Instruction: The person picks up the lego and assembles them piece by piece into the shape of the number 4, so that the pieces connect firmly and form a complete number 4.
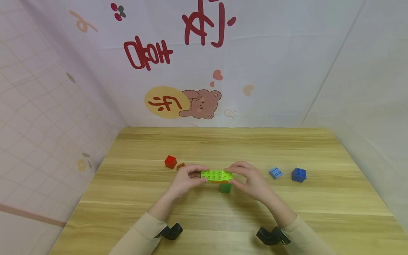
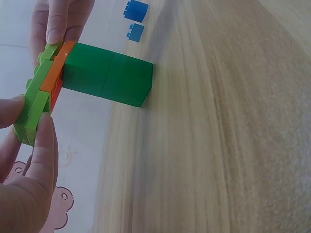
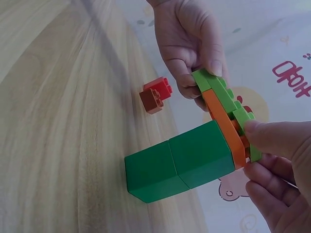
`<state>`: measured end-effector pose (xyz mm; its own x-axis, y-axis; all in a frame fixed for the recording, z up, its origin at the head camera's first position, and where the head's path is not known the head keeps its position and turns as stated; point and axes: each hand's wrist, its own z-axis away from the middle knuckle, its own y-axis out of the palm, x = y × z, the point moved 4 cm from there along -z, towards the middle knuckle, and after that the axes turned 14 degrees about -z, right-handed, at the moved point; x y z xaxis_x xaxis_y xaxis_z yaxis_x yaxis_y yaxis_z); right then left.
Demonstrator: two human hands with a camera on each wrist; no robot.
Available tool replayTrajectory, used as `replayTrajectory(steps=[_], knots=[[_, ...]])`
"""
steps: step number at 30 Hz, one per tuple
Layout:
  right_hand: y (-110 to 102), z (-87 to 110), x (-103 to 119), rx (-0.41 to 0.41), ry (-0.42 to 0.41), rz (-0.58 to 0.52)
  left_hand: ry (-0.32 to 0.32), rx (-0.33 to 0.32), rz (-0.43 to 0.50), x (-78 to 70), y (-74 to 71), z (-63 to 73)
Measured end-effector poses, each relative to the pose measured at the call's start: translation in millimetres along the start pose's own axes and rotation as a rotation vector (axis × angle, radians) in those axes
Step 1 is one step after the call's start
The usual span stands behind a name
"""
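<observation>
Long lime brick [image 1: 211,175] is pinched at its overhanging left end between thumb and fingers of left hand [image 1: 187,180]. Short lime brick [image 1: 227,176], just beside it, is pinched by right hand [image 1: 252,180]. Both are placed above orange brick [image 3: 224,130], which is carried by upper green block [image 3: 201,155], stacked on lower green block [image 3: 151,170] on surface [image 1: 207,219]. Beyond left hand, red block [image 1: 170,162] and brown brick [image 1: 180,166] are seen; light blue brick [image 1: 275,173] and dark blue block [image 1: 299,175] are located right of right hand.
</observation>
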<state>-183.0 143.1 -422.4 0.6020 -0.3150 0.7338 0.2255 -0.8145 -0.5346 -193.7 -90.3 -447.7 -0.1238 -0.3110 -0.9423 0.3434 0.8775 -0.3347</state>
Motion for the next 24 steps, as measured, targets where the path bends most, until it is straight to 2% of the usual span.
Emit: replayTrajectory(steps=[24], knots=[[0.5, 0.1, -3.2, -0.005, 0.038, -0.008, 0.001, -0.001, -0.015, -0.7, -0.3, 0.1]])
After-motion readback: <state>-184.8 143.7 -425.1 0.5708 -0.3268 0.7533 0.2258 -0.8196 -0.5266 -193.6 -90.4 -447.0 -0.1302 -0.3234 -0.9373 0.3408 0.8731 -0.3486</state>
